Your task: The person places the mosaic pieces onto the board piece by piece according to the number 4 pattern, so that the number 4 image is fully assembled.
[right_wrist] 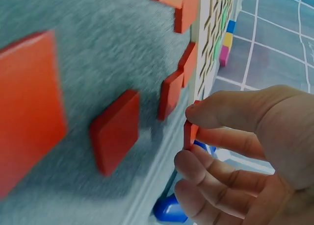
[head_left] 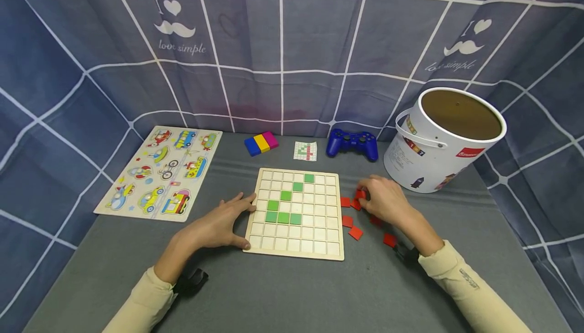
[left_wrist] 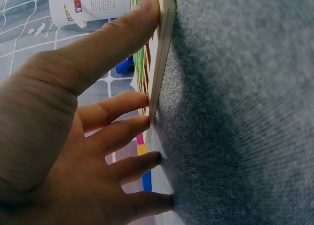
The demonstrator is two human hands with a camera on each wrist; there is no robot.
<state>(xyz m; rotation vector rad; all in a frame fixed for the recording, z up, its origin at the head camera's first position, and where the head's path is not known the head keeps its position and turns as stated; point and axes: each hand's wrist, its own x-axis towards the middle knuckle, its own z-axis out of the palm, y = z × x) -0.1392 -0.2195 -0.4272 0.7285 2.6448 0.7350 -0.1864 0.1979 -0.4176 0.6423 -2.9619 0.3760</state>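
Observation:
A square wooden grid board [head_left: 319, 234] lies flat, with several green tiles [head_left: 283, 218] set in its cells. My left hand [head_left: 221, 224] rests at the board's left edge; in the left wrist view the thumb [left_wrist: 117, 41] touches the rim and the fingers are spread. To the right of the board, my right hand [head_left: 388, 200] pinches a red square tile [right_wrist: 190, 133] between thumb and fingers. Several loose red tiles [head_left: 355, 232] are scattered on the table around and below that hand, some close to the board's right edge.
Behind the board lie a small pattern card [head_left: 305, 151], a blue-yellow-pink block [head_left: 261, 143] and a blue game controller [head_left: 352, 144]. A white bucket [head_left: 408, 163] stands at the back right. On the left is a picture puzzle board [head_left: 159, 173]. Grid-patterned cloth [head_left: 251, 29] hangs behind.

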